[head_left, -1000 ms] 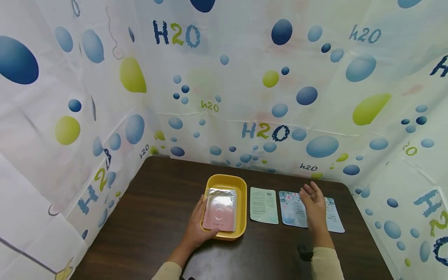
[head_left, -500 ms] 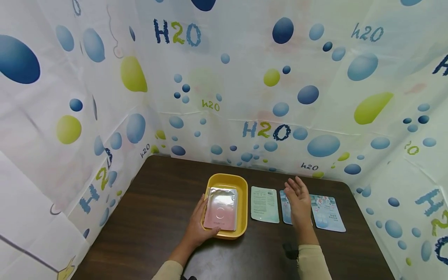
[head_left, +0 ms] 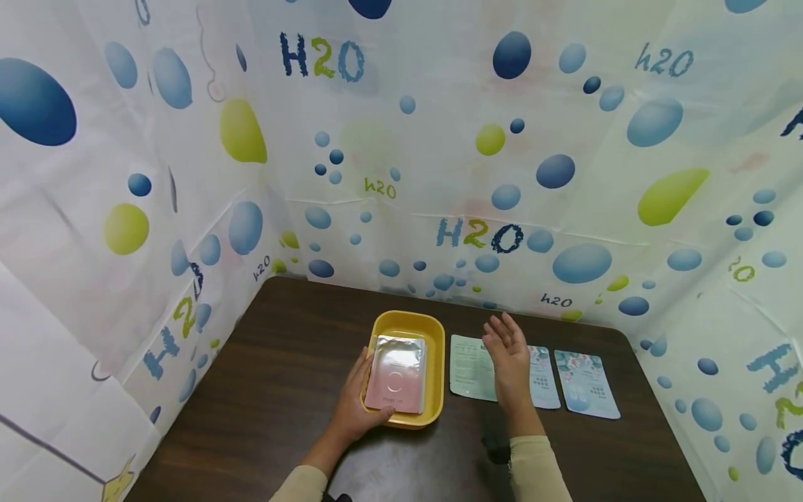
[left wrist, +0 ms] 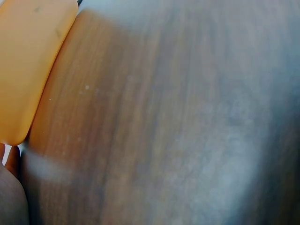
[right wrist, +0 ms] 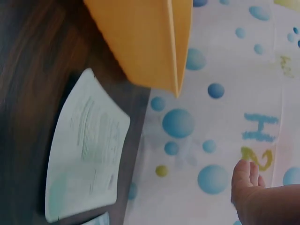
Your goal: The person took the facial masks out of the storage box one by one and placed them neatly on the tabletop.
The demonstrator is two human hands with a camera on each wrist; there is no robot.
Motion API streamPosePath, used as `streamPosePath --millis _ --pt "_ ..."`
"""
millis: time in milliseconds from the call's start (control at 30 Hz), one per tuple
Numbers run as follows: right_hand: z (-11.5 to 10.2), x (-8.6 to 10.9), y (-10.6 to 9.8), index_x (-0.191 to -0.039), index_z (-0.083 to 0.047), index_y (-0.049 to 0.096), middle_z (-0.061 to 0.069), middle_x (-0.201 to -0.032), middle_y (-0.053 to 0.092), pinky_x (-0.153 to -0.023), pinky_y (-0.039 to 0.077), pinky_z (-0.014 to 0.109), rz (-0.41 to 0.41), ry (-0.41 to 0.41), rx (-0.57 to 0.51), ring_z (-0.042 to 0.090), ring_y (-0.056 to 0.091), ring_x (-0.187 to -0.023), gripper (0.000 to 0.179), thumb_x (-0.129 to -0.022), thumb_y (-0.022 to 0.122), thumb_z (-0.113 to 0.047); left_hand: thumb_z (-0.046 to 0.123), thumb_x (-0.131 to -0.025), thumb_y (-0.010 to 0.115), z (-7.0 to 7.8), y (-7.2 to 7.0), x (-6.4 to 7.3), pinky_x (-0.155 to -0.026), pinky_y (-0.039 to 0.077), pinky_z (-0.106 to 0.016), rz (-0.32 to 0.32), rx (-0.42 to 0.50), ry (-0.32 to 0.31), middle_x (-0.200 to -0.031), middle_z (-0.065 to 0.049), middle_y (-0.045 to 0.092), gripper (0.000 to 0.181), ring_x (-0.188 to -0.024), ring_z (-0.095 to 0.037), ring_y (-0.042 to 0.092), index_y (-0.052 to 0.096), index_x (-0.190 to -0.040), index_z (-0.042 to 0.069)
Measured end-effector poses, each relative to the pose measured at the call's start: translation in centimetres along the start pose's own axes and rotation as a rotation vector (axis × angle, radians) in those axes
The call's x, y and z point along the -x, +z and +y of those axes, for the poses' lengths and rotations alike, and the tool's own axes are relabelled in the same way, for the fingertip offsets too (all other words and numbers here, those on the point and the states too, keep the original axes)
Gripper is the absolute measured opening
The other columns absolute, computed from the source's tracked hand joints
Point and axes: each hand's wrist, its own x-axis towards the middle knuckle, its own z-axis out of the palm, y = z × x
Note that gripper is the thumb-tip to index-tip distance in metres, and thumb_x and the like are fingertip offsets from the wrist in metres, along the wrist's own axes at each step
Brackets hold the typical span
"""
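My left hand (head_left: 353, 410) grips the near left side of a yellow plastic tray (head_left: 434, 376), fingers along its outer side and thumb over the near rim. Inside the tray lies a pink and silver sheet mask packet (head_left: 394, 380). In the left wrist view, the tray wall (left wrist: 33, 65) shows beside part of the hand (left wrist: 11, 197). My right hand (head_left: 511, 366) hovers empty with straight, raised fingers, overlapping the green packet (head_left: 470, 369) and the nearer blue floral packet (head_left: 543, 380). The right wrist view shows the green packet (right wrist: 89, 150) flat beside the tray (right wrist: 140, 42).
Another blue floral packet (head_left: 588, 383) lies at the right end of the row. Everything rests on a dark wooden table (head_left: 282, 348). Behind and beside it hangs a white curtain (head_left: 426, 160) printed with blue and green drops.
My right hand has moved left, from over the blue packets toward the green one, uncovering the far right packet. The left hand and tray stay put.
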Motion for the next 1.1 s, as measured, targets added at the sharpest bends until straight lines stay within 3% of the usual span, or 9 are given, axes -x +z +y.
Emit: streamPosePath --millis 200,500,900,1100 --pt "0.6 0.4 1.6 -0.159 -0.013 0.029 0.013 -0.160 0.038 -0.102 0.047 0.014 -0.048 -0.012 -0.018 0.031 0.040 -0.149 0.060 -0.105 0.055 -0.009 0.038 -0.062 0.092 -0.1 0.1 0.0 -0.111 0.037 -0.065 0.007 -0.010 0.007 -0.168 -0.013 0.029 0.110 -0.150 -0.040 0.035 0.042 -0.155 0.004" --pt "1.2 0.9 3.9 -0.158 -0.012 0.029 0.014 -0.160 0.040 -0.101 0.047 0.014 -0.055 0.014 -0.028 0.033 0.041 -0.148 0.059 -0.105 0.053 -0.008 0.035 -0.061 0.092 -0.4 0.2 0.0 -0.114 0.038 -0.056 0.024 -0.010 0.026 -0.168 -0.013 0.030 0.109 -0.150 -0.036 0.035 0.043 -0.154 0.004" --pt "2.6 2.2 6.9 -0.157 -0.015 0.033 0.016 -0.162 0.039 -0.112 0.041 0.033 -0.082 0.075 -0.035 0.032 0.044 -0.148 0.058 -0.103 0.054 -0.009 0.036 -0.062 0.092 0.0 0.1 0.0 -0.112 0.039 -0.061 0.010 -0.010 0.016 -0.168 -0.012 0.029 0.111 -0.150 -0.037 0.035 0.042 -0.155 0.005" --pt "4.0 3.0 8.1 -0.158 -0.010 0.030 0.018 -0.163 0.036 -0.112 0.044 0.028 -0.086 0.100 -0.078 0.034 0.042 -0.148 0.061 -0.102 0.054 -0.006 0.037 -0.062 0.093 -0.1 0.1 0.0 -0.114 0.038 -0.056 0.010 -0.008 0.025 -0.168 -0.015 0.030 0.110 -0.150 -0.036 0.035 0.042 -0.155 0.005"
